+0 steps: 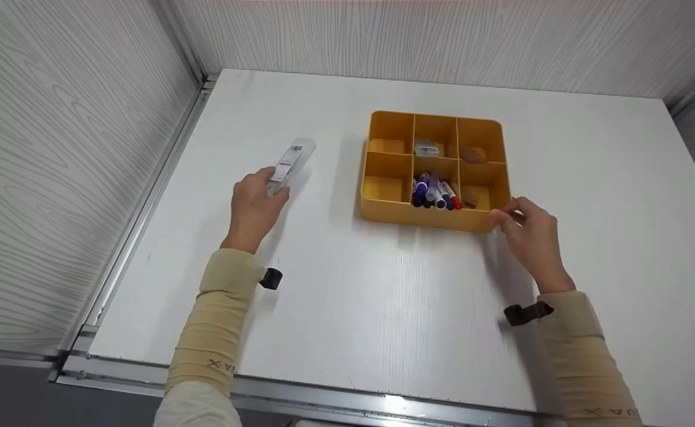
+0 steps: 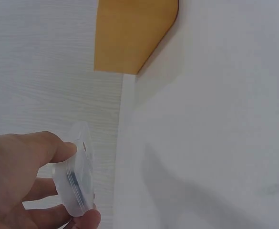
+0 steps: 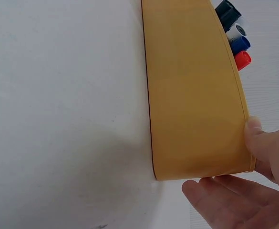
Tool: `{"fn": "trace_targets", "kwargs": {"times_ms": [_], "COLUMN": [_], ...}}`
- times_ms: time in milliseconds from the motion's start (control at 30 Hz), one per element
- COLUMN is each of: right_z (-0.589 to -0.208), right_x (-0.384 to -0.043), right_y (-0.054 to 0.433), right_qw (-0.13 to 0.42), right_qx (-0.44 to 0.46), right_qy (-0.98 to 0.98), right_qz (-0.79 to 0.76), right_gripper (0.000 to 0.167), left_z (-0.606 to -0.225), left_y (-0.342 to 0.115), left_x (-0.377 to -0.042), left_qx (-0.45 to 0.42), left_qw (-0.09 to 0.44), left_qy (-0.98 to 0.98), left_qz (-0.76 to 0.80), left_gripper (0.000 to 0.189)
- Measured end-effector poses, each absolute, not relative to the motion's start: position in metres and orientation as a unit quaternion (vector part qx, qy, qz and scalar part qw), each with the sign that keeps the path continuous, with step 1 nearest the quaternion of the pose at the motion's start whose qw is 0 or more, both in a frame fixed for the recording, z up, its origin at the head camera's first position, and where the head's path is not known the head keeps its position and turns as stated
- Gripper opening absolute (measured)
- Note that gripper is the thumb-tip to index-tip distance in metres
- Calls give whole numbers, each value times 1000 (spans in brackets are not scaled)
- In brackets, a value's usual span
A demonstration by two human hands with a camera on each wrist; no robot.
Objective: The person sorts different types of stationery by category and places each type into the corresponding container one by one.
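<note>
My left hand grips the near end of a long clear plastic case with a white printed label, left of the organizer. In the left wrist view, thumb and fingers lie on opposite sides of the translucent case, which shows a dark strip. On the right, my right hand pinches the front right corner of a yellow compartment organizer. The right wrist view shows the thumb at the organizer's rim and the other fingers along its side.
Several markers stand in the organizer's front middle compartment. A small clear box lies in the one behind it. Brownish small items lie in the right compartments, including a flat one. Wood-grain panels border the white table.
</note>
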State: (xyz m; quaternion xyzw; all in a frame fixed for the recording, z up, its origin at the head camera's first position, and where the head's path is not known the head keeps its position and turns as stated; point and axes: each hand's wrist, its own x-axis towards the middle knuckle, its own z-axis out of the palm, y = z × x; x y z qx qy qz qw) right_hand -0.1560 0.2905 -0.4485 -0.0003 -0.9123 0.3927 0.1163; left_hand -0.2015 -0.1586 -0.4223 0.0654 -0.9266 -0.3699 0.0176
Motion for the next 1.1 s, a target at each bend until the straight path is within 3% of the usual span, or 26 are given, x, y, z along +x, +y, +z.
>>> {"fn": "trace_targets", "kwargs": {"times_ms": [700,1100], "right_z": [-450,-451], "right_x": [-157,-157], "right_y": [291,292], "right_qw": [110,122], "right_qx": [-8,4], "right_qy": [-913,-909], "right_qz": [392,398], "right_gripper": [36,35], "left_z": [-384,-358], "left_y": [-74,-25], "left_x": [-220,-235], "left_qx": [-45,-128], "left_qw": [32,-3], "left_qy": [-940,-935], "left_qz": [-336,-330], "left_gripper": [52,44]}}
